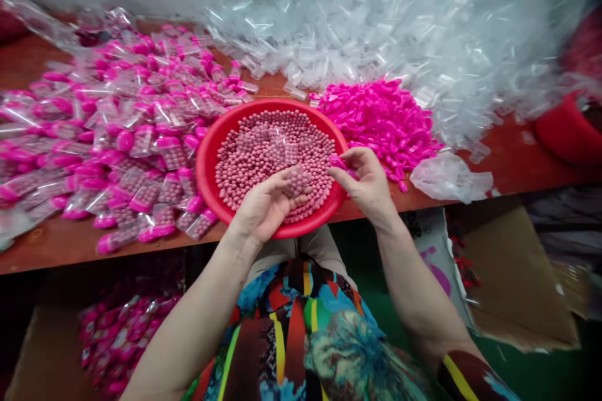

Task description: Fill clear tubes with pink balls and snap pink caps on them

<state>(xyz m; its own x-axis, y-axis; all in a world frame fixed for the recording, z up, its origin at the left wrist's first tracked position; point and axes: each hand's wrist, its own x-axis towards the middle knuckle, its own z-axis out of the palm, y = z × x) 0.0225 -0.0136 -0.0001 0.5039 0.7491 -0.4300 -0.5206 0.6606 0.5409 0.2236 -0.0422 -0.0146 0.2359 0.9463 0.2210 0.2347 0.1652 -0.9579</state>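
My left hand (264,203) is over the near side of a red plastic basin (205,169), its fingers closed around a small clear container (297,180) with pink beads inside. Loose pink balls or beads (242,153) fill much of the basin. At the basin's right rim, my right hand (369,187) pinches a bright pink plastic cap (335,161) between thumb and fingers. The cap and the container are apart. Beyond my right hand lies a heap of similar pink caps (376,116).
Filled, pink-capped containers (117,144) are piled on the wooden table (66,241) to the left. Clear containers (376,25) heap up at the back right. A crumpled plastic bag (449,177) and another red tub (567,131) are on the right. Below stand cardboard boxes (517,282).
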